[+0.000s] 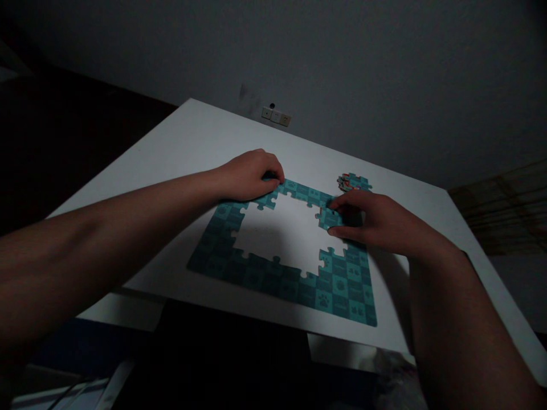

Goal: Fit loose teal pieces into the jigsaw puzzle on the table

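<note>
A teal checkered jigsaw puzzle [273,279], marked with paw prints and other small motifs, lies flat as a joined border around an open middle. My right hand [371,219] pinches a teal puzzle piece [329,217] between thumb and fingers at the border's right inner side. That piece touches the border at its upper end; whether it is locked in cannot be told. Curled fingers of my left hand [256,173] press on the puzzle's far edge, thumb and fingertip against it. Part of the upper left border is hidden under this hand.
Beyond my right hand, a small pile of loose puzzle pieces [354,182], teal with red and white, lies on the white table [205,136]. Wall sockets [276,117] are behind the table. A clear plastic bag [395,376] shows below the front edge.
</note>
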Available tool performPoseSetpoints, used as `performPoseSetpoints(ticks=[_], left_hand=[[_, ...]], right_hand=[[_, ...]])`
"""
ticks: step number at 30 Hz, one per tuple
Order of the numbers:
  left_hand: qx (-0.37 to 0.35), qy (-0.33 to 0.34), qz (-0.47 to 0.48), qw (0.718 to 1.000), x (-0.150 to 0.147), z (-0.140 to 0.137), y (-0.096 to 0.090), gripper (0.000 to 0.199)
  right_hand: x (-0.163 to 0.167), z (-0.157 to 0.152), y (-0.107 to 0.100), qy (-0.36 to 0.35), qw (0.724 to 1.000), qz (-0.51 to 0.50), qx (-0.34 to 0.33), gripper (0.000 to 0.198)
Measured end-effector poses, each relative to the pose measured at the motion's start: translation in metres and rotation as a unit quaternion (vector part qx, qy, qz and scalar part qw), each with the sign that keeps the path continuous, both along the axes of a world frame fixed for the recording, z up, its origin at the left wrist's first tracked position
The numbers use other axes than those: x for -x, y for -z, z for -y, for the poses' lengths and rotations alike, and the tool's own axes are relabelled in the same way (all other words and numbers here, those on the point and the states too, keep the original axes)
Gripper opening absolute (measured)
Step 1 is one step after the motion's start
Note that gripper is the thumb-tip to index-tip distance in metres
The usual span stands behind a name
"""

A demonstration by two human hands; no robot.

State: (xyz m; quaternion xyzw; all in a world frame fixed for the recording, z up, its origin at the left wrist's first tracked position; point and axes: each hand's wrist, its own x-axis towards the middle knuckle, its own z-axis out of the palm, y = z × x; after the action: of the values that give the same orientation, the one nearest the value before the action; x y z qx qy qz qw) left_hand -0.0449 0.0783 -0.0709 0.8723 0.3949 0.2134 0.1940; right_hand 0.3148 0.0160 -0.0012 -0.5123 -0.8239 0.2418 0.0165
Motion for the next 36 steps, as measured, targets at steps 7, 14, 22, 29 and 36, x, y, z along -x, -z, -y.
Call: performPoseSetpoints(ticks=[7, 14, 22, 29, 36], left_hand=[[0.001, 0.003, -0.003, 1.000, 0.000, 0.000, -0.001, 0.035], [-0.001, 0.002, -0.010, 1.000, -0.002, -0.001, 0.000, 0.035], [-0.009, 0.000, -0.012, 1.000, -0.001, 0.000, 0.000, 0.036], [-0.007, 0.002, -0.016, 1.000, -0.001, 0.001, -0.001, 0.039], [-0.005, 0.000, -0.019, 1.000, -0.001, 0.002, -0.003, 0.036]], right_hand=[[0.003, 0.003, 0.000, 0.017, 0.999, -0.005, -0.038, 0.033], [-0.006, -0.004, 0.013, -0.017, 0.996, -0.029, -0.080, 0.024], [-0.010, -0.006, 0.017, -0.032, 0.994, -0.046, -0.096, 0.020], [-0.013, -0.006, 0.024, -0.020, 0.992, -0.036, -0.120, 0.022], [-0.027, -0.019, 0.029, 0.117, 0.937, 0.101, -0.315, 0.055]])
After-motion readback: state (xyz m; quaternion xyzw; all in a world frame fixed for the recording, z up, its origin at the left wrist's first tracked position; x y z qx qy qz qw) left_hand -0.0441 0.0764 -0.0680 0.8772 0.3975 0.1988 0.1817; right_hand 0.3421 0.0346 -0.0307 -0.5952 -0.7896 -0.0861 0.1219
